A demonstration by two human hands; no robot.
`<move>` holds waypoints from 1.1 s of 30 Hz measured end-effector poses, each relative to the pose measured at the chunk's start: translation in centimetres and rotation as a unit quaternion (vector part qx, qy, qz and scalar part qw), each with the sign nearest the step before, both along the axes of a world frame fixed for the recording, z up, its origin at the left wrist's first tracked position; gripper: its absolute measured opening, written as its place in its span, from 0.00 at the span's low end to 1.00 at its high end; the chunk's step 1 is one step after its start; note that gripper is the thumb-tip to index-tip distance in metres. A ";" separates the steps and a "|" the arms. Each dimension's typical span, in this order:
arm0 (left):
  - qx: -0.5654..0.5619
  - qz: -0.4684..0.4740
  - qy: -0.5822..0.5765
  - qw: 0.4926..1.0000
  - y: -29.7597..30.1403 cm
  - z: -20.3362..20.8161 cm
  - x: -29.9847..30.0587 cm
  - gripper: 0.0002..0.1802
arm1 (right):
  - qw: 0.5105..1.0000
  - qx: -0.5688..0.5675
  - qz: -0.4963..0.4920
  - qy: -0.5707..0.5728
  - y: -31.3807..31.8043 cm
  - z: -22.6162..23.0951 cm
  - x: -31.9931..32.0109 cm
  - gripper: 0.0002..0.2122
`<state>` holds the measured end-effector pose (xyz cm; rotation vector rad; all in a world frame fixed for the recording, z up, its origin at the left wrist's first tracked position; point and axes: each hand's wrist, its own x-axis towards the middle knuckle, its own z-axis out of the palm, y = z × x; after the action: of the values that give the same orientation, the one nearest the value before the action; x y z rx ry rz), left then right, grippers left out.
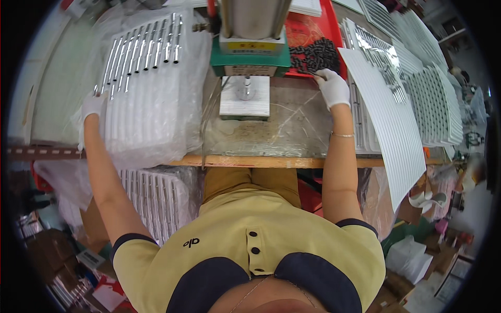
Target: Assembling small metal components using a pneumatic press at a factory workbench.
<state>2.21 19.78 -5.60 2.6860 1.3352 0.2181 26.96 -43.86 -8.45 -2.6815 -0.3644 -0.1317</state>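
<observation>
My left hand (93,106), in a white glove with bare fingertips, is at the near left end of a row of shiny metal tubes (141,49). Its fingers are pinched on the end of one tube. The tubes lie on a white ribbed tray (141,125) lined with clear plastic. Over at the right, my gloved right hand (333,87) reaches to the near edge of a heap of small black cylindrical parts (321,53) in a red tray (338,26). Thumb and fingers are closed there on what looks like one dark part.
Between my hands stands a press with a green block (250,65) above a small metal post (247,86) on a white-topped base (244,108). A white ribbed sheet (389,122) leans over the table edge at right, beside stacked trays (433,104) of tubes. A wooden edge (261,162) runs before me.
</observation>
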 end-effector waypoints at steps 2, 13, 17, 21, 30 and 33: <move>-0.037 -0.033 -0.024 0.998 3.4 -0.7 -1.1 0.30 | 0.999 -0.050 0.021 0.009 1.4 1.4 0.5 0.10; -0.266 -0.200 -0.331 0.883 -24.0 9.3 -4.3 0.13 | 0.981 -0.174 0.079 0.030 4.6 1.6 4.3 0.10; -0.527 -0.333 -0.252 0.740 -33.4 6.5 -3.1 0.13 | 0.974 -0.196 0.102 0.053 4.2 2.0 4.5 0.10; -0.668 -0.227 -0.129 0.696 -39.5 3.8 0.0 0.10 | 0.968 -0.219 0.115 0.041 5.1 2.6 4.2 0.08; -0.599 -0.196 -0.246 0.736 -42.0 -0.7 5.4 0.15 | 0.985 -0.128 0.116 -0.022 2.9 4.0 1.6 0.08; -0.546 -0.220 -0.282 0.757 -42.4 -1.6 6.9 0.14 | 0.979 0.090 0.182 -0.023 2.4 5.9 -3.5 0.05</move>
<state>9.08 -22.63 -7.22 1.6071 0.3593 0.1118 23.43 -41.48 -2.55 -2.3908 -0.8097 -0.1106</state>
